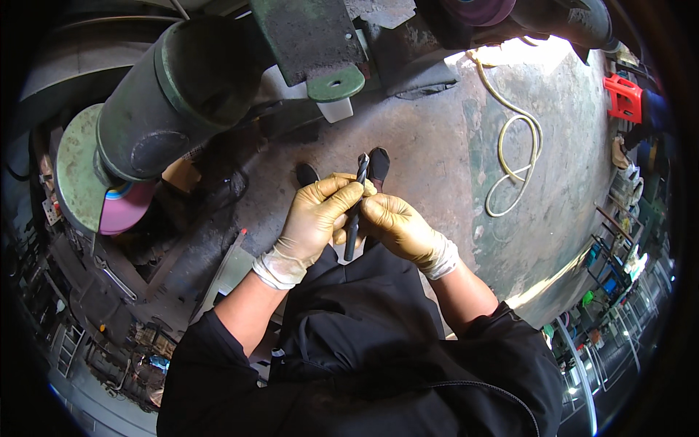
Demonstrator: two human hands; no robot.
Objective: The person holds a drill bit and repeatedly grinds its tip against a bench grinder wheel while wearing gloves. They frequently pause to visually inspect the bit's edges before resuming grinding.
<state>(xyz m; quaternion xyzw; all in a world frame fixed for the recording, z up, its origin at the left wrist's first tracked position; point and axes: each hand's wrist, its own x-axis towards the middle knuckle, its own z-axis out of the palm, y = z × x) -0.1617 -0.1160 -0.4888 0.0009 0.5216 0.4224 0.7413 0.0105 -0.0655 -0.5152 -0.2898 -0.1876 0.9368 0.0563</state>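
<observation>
In front of my body I hold a dark drill bit (352, 239), its fluted tip pointing away from me and its plain shank toward me. My left hand (314, 213), in a thin, stained glove, is closed round the bit, thumb and fingers pressed on it near the flutes. From the other side my right hand (400, 224), gloved the same way, grips the bit with bent fingers and thumb. Some fingertips are hidden behind the bit. At the left stands a green grinding machine (167, 102) with a pink grinding wheel (129, 207), apart from my hands.
A second pink wheel (480, 9) shows at the top edge. A green metal tab (335, 84) juts out ahead of my hands. On the floor at right lies a pale looped hose (535, 138). A red stool (623, 98) stands far right; a wrench (116, 280) is at left.
</observation>
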